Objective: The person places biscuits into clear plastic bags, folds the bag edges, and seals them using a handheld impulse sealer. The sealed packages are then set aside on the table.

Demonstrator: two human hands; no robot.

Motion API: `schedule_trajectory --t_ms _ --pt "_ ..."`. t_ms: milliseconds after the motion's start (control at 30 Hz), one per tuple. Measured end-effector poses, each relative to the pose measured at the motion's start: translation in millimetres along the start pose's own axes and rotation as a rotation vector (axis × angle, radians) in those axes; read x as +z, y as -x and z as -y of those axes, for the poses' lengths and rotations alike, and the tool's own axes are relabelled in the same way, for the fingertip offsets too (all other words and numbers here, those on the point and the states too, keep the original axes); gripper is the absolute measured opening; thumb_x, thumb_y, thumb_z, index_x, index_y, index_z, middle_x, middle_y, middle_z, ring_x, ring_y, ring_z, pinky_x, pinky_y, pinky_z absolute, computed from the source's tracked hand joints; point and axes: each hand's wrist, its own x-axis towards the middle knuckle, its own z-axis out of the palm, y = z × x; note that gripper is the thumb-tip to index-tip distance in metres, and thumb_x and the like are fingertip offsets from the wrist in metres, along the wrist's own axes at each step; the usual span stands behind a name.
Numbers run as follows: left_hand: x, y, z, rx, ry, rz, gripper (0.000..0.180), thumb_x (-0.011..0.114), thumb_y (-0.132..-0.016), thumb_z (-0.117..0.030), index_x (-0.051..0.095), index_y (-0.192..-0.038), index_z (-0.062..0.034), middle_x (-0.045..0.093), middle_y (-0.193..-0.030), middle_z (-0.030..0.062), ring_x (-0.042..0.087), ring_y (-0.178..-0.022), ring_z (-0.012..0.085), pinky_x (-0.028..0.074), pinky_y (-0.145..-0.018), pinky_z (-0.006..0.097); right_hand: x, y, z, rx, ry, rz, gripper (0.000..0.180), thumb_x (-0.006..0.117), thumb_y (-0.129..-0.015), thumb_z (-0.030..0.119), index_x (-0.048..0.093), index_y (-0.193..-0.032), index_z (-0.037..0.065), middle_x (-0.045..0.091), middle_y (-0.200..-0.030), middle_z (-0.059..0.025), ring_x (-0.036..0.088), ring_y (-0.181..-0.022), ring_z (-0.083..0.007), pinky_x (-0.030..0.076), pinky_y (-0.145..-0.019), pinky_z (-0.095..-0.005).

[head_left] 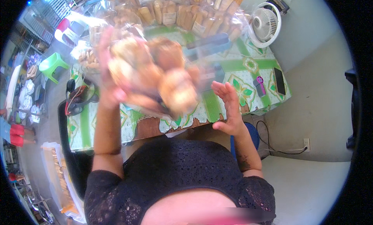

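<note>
A clear plastic bag of round golden-brown bread rolls (pixel 153 71) is raised over the near part of the table, smeared by motion. My left hand (pixel 107 75) grips it along its left side, the thumb showing near the lower corner and the fingers blurred. To the right of the bag, apart from it, my right hand (pixel 229 108) is held up above the table's front edge with its fingers stretched out and nothing in it.
Several bags of long bread pieces (pixel 171 15) stand along the far side of the table, on a green-and-white patterned cloth (pixel 217 108). A white fan (pixel 266 24), a dark phone (pixel 279 81) and a small pink-ringed device (pixel 260 86) are at the right. A green stool (pixel 53 65) stands beyond the left.
</note>
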Motion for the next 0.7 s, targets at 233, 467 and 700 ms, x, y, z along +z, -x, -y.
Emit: schedule_trajectory --t_ms 233,467,700 --pt "-46 -116 58 0.042 -0.344 -0.432 0.091 0.077 -0.066 -0.036 0.027 -0.133 -0.0002 0.052 -0.115 0.0183 0.054 -0.104 0.0284 0.043 -0.092 0.039 -11 -91 29 0.019 0.307 -0.112 0.059 0.069 -0.077 0.022 0.045 -0.126 0.002 0.048 -0.126 -0.0132 0.05 -0.114 -0.0248 0.04 -0.095 -0.0385" --pt "-27 -130 175 -0.368 -0.981 -0.531 0.105 0.081 -0.06 -0.044 0.02 -0.133 0.0003 0.044 -0.125 0.0233 0.047 -0.114 0.0373 0.036 -0.1 0.04 -9 -196 -7 0.033 0.726 -0.041 0.055 0.067 -0.078 0.031 0.05 -0.12 0.0 0.056 -0.113 -0.0188 0.054 -0.107 -0.0279 0.043 -0.09 -0.0361" --pt "-43 -131 246 -0.773 -1.015 -0.812 0.106 0.083 -0.059 -0.039 0.016 -0.133 -0.0017 0.042 -0.128 0.0209 0.041 -0.118 0.0362 0.034 -0.1 0.042 -82 -260 -73 0.354 0.806 0.472 0.075 0.063 -0.076 0.052 0.048 -0.122 -0.006 0.053 -0.119 -0.0253 0.048 -0.115 -0.0352 0.038 -0.097 -0.0387"
